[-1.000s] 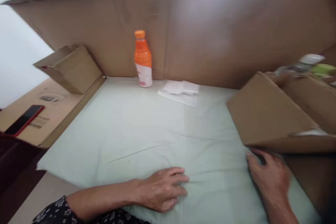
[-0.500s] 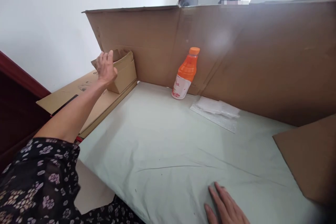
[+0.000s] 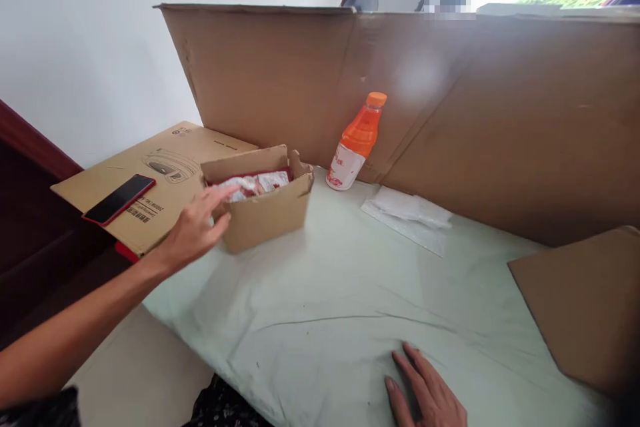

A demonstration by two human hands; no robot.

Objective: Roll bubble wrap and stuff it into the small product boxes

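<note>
Head view: small carton (image 3: 265,221) at the far left of the pale cloth (image 3: 320,287), beside the flat carton (image 3: 200,140) with the phone (image 3: 120,200) on it. Left hand (image 3: 197,223) is at its near left corner, fingers over the rim, thumb outside; blurred, so can't tell if they pinch the wall. Right hand (image 3: 430,393) lies on the cloth at the near side, fingers apart, holding nothing. Handling well probably means a firm rim hold, carton kept level so the packets (image 3: 250,185) inside don't spill, and clear of the orange bottle (image 3: 350,147) to its right. Versus half a second ago: small carton is off the flat carton, farther right and nearer, its contents now showing; left hand shifts with it, uncovering the phone. Right hand and bottle stay about put.
</note>
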